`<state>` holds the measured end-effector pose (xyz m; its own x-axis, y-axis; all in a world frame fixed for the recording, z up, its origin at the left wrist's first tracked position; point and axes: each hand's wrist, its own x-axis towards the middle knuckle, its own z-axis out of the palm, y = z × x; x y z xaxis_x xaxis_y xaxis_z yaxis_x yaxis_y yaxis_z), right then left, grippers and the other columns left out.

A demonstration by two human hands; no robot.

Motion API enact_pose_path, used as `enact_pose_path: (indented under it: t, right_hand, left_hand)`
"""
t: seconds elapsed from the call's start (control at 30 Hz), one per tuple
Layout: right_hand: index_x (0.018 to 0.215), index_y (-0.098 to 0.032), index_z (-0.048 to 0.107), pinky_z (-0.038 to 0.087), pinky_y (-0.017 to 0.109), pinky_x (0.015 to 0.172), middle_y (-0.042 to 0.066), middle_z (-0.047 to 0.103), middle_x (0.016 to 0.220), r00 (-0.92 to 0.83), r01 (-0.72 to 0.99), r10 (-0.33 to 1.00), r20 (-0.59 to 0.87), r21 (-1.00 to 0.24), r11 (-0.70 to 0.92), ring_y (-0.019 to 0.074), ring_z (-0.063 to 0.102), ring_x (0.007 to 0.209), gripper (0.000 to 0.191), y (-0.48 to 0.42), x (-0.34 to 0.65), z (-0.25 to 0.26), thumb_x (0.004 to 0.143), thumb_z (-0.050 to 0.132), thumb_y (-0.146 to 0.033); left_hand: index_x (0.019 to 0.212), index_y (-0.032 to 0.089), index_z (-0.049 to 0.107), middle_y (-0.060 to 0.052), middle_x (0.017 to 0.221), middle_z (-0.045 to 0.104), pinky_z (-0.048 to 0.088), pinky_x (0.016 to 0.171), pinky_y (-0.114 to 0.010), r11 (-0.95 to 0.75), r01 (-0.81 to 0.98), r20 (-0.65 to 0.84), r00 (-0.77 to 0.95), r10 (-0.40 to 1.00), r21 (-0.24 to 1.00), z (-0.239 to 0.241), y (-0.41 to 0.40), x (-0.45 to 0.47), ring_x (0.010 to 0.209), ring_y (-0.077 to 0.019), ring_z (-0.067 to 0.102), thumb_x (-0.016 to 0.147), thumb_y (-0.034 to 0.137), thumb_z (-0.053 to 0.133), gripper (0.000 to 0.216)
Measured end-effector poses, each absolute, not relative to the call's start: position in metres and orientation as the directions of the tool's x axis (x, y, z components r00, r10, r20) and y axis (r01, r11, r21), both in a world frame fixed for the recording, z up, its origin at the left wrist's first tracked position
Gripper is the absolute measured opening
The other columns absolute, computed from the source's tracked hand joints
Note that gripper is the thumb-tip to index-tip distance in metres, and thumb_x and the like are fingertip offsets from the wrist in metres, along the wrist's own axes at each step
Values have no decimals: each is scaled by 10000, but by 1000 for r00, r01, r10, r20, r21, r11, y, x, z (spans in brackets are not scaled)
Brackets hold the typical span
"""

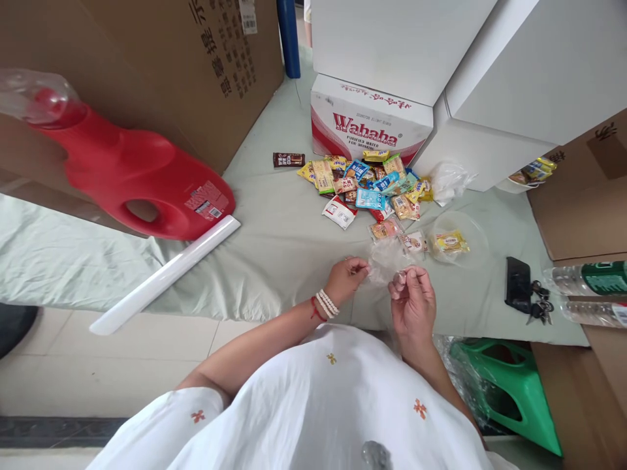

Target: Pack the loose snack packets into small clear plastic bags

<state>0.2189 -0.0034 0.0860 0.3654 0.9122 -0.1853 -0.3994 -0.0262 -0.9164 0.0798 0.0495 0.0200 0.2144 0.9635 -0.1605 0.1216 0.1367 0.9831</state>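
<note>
Between my two hands a thin clear plastic bag point(386, 256) is stretched above the near edge of the cloth. My left hand point(345, 277), with beads and a red string at the wrist, pinches its left side. On the other side, the fingers of my right hand point(413, 294) are closed on the bag. Just beyond lies a pile of wrapped snacks point(369, 186); a pink packet point(385, 229) and a white packet point(414, 242) are closest to the bag. Right of my right hand, a round clear container point(476, 245) has a yellow packet point(451, 241) in it.
A Wahaha carton point(367, 124) stands behind the pile, beside a crumpled white bag point(449, 181). At left are a red jug point(161, 176) and a white strip point(166, 274). Keys point(541, 303), a black case point(518, 282) and bottles point(588, 277) lie right. A green stool point(514, 391) is below.
</note>
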Motion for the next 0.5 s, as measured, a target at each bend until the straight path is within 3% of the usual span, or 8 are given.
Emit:
enact_pose_path:
  t: [0.13, 0.27, 0.37, 0.5]
  right_hand:
    - [860, -227, 586, 414, 183, 523, -52, 515, 748, 462, -403, 866, -189, -915, 15, 67, 471, 608, 325, -3, 239, 83, 810, 830, -436]
    - [887, -234, 597, 552, 240, 678, -46, 611, 866, 549, -411, 800, -241, -912, 7, 96, 607, 766, 367, 3, 255, 67, 741, 874, -425]
    - [919, -247, 583, 564, 264, 635, -34, 656, 910, 544, -414, 785, -297, -908, -56, 117, 640, 745, 394, 7, 259, 57, 740, 860, -462]
    - [901, -235, 538, 402, 200, 447, -65, 611, 745, 528, -330, 810, -255, -940, -81, 69, 501, 508, 402, 11, 256, 56, 795, 800, -522]
  left_hand:
    - [840, 184, 622, -23, 837, 675, 485, 727, -272, 266, -176, -221, 239, 946, 948, 21, 57, 66, 759, -136, 576, 837, 571, 693, 394]
    - [859, 192, 583, -34, 1009, 672, 530, 815, -279, 320, -326, -265, 203, 943, 889, 29, 54, 54, 913, -142, 616, 769, 621, 769, 476]
    - [881, 207, 541, -11, 925, 655, 543, 767, -289, 315, -338, -275, 160, 948, 887, 31, 53, 51, 817, -134, 639, 797, 652, 728, 490]
    - [836, 218, 505, 40, 719, 561, 478, 641, -268, 210, -161, -209, 18, 978, 964, 35, 50, 45, 604, -109, 542, 877, 639, 634, 442]
